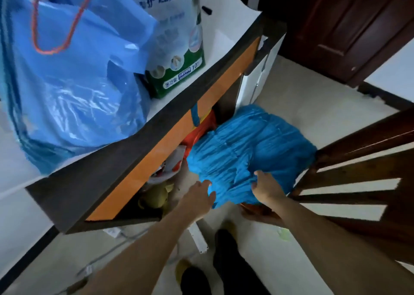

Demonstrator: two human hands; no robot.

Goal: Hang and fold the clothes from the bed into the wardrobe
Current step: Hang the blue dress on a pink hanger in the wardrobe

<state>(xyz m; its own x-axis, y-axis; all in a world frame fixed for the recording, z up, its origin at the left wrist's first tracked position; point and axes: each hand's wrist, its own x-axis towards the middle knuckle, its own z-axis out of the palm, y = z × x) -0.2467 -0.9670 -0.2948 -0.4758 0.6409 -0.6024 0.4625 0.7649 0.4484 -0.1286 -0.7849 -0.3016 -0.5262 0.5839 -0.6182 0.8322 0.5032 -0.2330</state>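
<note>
At the bottom of the frame I see both forearms reaching forward, with dark-trousered legs [226, 261] below them. The left hand [198, 197] has its fingers curled round the near edge of the blue pleated garment [248, 151]; the right hand [267, 188] pinches the same edge, thumb on top, fingers tucked beneath.

The garment sits folded at centre frame, held at the mouth of the dark wardrobe's [94, 178] lower compartment, under an orange panel [170, 133]. I judge the step in hand to be stowing a folded piece. The next move calls for sliding it level into the opening without loosening the folds.

Inside the compartment, orange-red fabric [197, 135] and a yellowish item [156, 195] are dim and partly hidden; I cannot identify them. On top, upper left, stand a blue plastic bag [67, 81] and a printed green-and-white pack [177, 48]. A slatted dark wooden frame [358, 171] is cut off at right. No bed is in view.
</note>
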